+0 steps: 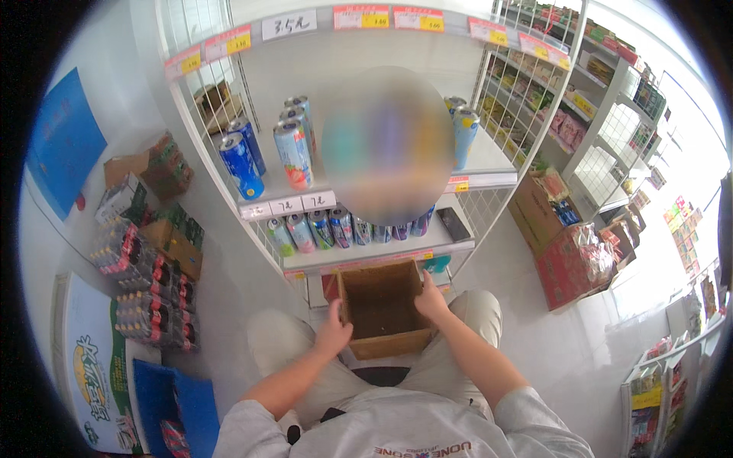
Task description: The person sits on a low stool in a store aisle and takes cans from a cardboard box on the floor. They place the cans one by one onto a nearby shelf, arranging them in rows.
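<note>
A brown cardboard box (392,345), open at the top, is between my knees in front of the shelf unit. Its visible inside holds no goods. My left hand (334,331) grips the box's left wall, and my right hand (430,299) has hold of the right wall near its upper corner. Just beyond the box, a low shelf (366,256) carries a row of several drink cans (340,228) and a dark smartphone (453,224). Taller cans, including a blue one (241,166) and a pale strawberry one (293,154), stand one level higher. A blurred round patch hides that level's middle.
Shrink-wrapped bottle packs (146,315) and cartons (172,240) are stacked on the floor at left. Open cardboard cartons of packaged goods (572,266) stand at right, beside a second shelf unit (610,149). White wire side panels (509,109) bound the shelves ahead.
</note>
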Demonstrator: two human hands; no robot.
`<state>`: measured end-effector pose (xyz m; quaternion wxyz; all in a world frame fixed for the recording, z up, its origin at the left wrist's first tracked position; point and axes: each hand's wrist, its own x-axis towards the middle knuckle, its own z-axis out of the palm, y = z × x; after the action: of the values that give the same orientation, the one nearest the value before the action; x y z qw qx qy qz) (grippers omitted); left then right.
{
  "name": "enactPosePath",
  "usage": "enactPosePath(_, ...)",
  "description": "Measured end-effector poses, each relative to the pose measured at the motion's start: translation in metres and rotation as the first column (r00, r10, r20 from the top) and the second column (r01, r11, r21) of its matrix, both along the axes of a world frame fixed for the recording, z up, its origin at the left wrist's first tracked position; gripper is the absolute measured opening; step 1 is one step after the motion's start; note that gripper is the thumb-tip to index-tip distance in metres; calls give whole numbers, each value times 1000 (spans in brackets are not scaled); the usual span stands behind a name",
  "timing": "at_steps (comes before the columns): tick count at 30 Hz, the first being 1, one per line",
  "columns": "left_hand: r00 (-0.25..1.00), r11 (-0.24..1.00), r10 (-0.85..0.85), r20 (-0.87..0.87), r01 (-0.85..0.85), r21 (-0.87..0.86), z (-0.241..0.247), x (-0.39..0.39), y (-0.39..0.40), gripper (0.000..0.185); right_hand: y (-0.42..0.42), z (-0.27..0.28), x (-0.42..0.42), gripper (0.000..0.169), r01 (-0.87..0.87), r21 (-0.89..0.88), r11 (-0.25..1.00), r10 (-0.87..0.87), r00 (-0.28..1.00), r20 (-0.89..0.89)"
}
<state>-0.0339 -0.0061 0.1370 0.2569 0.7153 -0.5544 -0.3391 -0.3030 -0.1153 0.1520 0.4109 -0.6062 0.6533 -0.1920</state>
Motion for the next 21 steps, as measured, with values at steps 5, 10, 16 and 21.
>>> enactPosePath(5,978,982,175,-112,-182,-57,5,7,5,77,-1,-17,9,66,-83,-182,980,90,995,31)
enactPosePath(10,992,954,122,-18,-123,-275,-23,3,2,69,3,-40,12,61,117,-106,988,-77,943,325)
enactPosePath(16,990,980,131,-61,-138,-139,-39,4,-18,61,-10,-37,10,57,52,-198,979,-59,998,-30)
enactPosePath(21,980,991,118,-161,-128,-51,-22,-8,-17,52,-4,-17,-10,62,-21,-89,996,2,979,-205)
